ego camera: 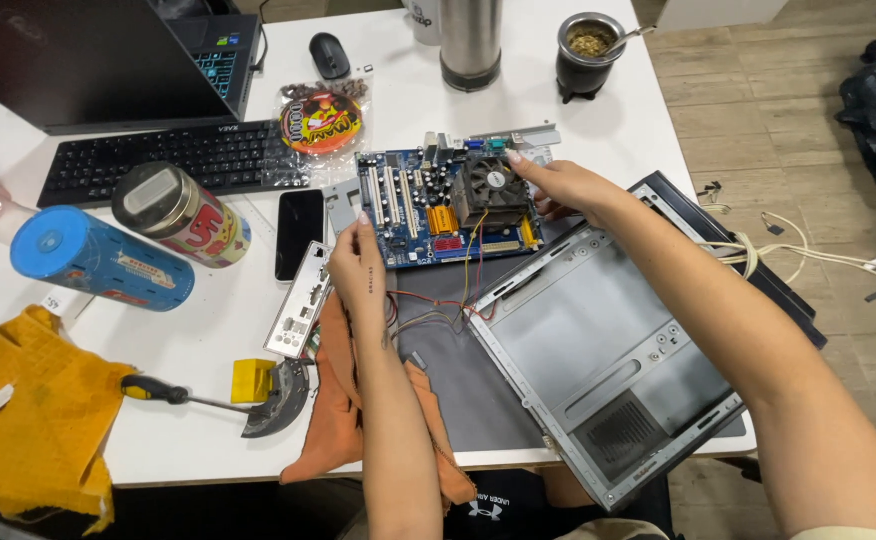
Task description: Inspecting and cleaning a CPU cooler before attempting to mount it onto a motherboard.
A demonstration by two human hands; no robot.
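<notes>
From my feed, the left hand [358, 265] pinches the nine o'clock edge of the blue rectangular circuit board [413, 215], fingers together on it. The right hand [558, 185] clamps its three o'clock edge beside the black cooler fan [488, 190]. The board sits on the white surface [208, 350], out of the open grey metal case [598, 350] at five o'clock; thin wires [428, 305] remain attached, I judge. A silver port plate [300, 300], black phone [298, 233] and yellow-handled screwdriver [173, 392] crowd nine o'clock.
</notes>
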